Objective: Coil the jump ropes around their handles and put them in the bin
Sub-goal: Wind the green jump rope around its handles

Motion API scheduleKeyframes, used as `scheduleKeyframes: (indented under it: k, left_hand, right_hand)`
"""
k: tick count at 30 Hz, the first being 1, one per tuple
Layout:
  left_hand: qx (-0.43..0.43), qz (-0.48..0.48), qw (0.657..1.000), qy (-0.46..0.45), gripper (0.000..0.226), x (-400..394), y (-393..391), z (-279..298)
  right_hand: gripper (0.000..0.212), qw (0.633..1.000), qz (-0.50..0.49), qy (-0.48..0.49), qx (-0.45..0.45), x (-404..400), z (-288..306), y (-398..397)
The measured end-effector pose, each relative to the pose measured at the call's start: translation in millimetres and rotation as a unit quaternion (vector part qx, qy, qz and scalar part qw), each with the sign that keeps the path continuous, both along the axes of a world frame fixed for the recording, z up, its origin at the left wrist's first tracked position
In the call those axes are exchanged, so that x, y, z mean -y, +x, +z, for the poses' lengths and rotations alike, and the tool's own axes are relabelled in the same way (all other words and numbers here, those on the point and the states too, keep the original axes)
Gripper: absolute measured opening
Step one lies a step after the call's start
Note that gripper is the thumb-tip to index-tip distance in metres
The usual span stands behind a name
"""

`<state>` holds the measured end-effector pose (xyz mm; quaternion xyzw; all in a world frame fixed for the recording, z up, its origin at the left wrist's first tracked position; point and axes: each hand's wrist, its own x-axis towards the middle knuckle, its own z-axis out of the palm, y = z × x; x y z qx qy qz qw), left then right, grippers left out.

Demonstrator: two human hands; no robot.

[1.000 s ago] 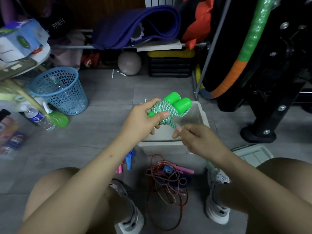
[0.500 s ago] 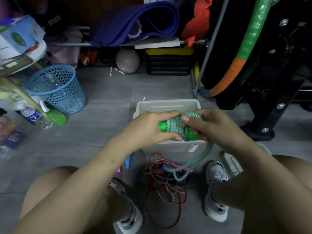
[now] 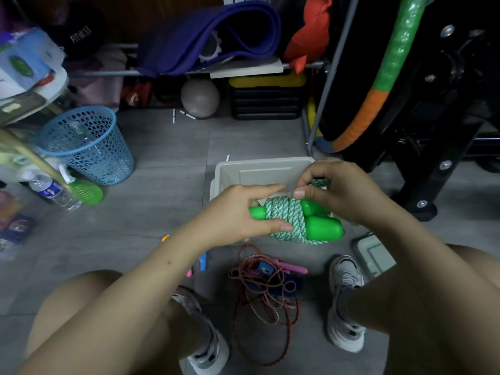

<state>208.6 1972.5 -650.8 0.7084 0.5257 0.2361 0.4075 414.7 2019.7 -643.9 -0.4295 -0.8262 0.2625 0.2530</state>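
Note:
A green-handled jump rope (image 3: 290, 219) with green-and-white cord wound round its two handles hangs over the front of the pale bin (image 3: 259, 169). My left hand (image 3: 238, 215) grips the handles' left end, thumb under the coil. My right hand (image 3: 341, 190) pinches the cord's loose end at the coil's top right. On the floor between my feet lies a tangled red-and-white rope (image 3: 266, 296) with pink handles (image 3: 293, 267) and a blue handle (image 3: 263, 269).
A blue mesh basket (image 3: 86, 146) stands at the left, with a water bottle (image 3: 54, 192) and green spray bottle beside it. A bin lid (image 3: 374, 253) lies by my right shoe. A metal rack pole (image 3: 324, 98) and black equipment stand at the right.
The dangling tail of green cord has been wound up onto the handles. My right hand has shifted to the coil's top right; the bundle now lies level over the bin's front.

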Motion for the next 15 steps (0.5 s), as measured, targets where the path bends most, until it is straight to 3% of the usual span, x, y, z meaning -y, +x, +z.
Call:
scheduleKeyframes:
  k: [4,8,15]
  left_hand:
    - [-0.006,-0.016,1.0,-0.018,0.061,0.9,0.3,2.3]
    - [-0.008,-0.036,0.999,-0.008,0.052,1.3,-0.9,1.9]
    - [0.036,-0.055,0.998,0.005,0.053,4.7,-5.9,1.5]
  right_hand:
    - [0.008,0.989,0.016,-0.12,-0.084,-8.9,-1.9,-3.0]
    - [0.03,0.975,0.053,-0.151,-0.155,-16.4,-6.2,-2.8]
    - [0.016,0.946,0.06,-0.242,-0.207,-17.3,-11.0,-0.4]
